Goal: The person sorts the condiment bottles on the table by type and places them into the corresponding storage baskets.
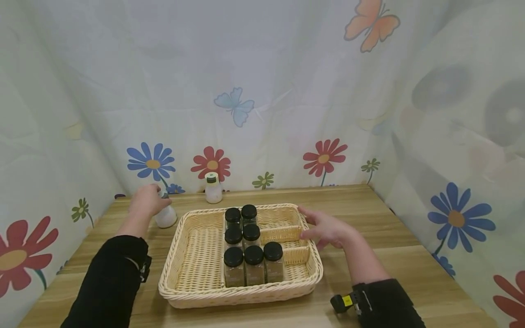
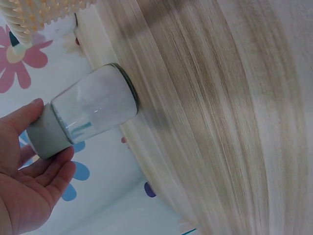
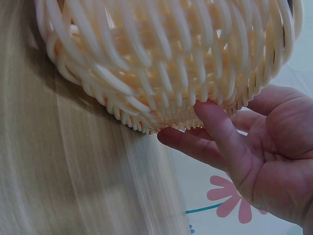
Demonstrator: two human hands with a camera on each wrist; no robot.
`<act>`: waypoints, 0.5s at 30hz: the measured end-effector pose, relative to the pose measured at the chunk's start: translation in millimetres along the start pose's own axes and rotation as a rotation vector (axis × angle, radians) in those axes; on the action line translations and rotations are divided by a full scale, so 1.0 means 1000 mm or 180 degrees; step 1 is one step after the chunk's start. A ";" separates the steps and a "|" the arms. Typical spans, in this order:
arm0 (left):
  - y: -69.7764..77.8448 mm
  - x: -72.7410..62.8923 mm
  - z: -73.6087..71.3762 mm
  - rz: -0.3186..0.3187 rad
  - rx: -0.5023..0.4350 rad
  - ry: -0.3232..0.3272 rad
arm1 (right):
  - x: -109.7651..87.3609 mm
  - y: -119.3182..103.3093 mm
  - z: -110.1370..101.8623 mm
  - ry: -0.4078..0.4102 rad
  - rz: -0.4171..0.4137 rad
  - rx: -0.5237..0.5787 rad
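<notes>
With thumb and fingers my left hand (image 1: pixel 145 200) grips the grey cap of a clear glass seasoning jar (image 2: pixel 95 103) filled with something white. The jar (image 1: pixel 166 217) stands left of a wicker basket (image 1: pixel 242 298); its base meets the tabletop in the left wrist view. Fairly straight fingers of my right hand (image 1: pixel 328 228) touch the right rim and outer wall of the basket. The right wrist view shows the fingertips (image 3: pixel 171 137) against the weave. Several black-capped spice jars (image 1: pixel 254 262) stand in the basket's middle and right part; the long left compartment holds none.
A second white-filled jar (image 1: pixel 213 193) stands behind the basket near the table's back edge. Printed curtains (image 1: pixel 283 136) with flowers and butterflies enclose the wooden table (image 1: pixel 369 255) at the back and sides.
</notes>
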State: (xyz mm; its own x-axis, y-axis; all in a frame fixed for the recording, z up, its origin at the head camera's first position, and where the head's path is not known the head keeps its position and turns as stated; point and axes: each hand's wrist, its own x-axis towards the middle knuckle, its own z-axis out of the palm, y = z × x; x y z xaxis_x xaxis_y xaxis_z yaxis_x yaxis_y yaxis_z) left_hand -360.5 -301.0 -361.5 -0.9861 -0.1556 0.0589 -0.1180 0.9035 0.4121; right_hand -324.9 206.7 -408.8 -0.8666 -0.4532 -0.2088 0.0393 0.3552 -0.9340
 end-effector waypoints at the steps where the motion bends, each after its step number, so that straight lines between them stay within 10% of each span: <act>1: 0.000 0.000 0.000 0.0005 -0.0002 0.0001 | 0.000 -0.001 0.000 -0.0004 -0.0005 -0.0006; 15: 0.001 0.003 -0.012 0.0230 -0.0082 0.0236 | 0.000 -0.001 0.000 -0.0004 -0.0016 -0.0019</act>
State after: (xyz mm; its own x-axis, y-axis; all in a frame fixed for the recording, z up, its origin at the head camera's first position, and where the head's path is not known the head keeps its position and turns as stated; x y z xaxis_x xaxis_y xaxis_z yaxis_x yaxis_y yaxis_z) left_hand -361.7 -305.4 -350.2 -0.9804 -0.1204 0.1562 -0.0428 0.9030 0.4275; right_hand -325.1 206.6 -408.0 -0.8662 -0.4560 -0.2045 0.0319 0.3578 -0.9332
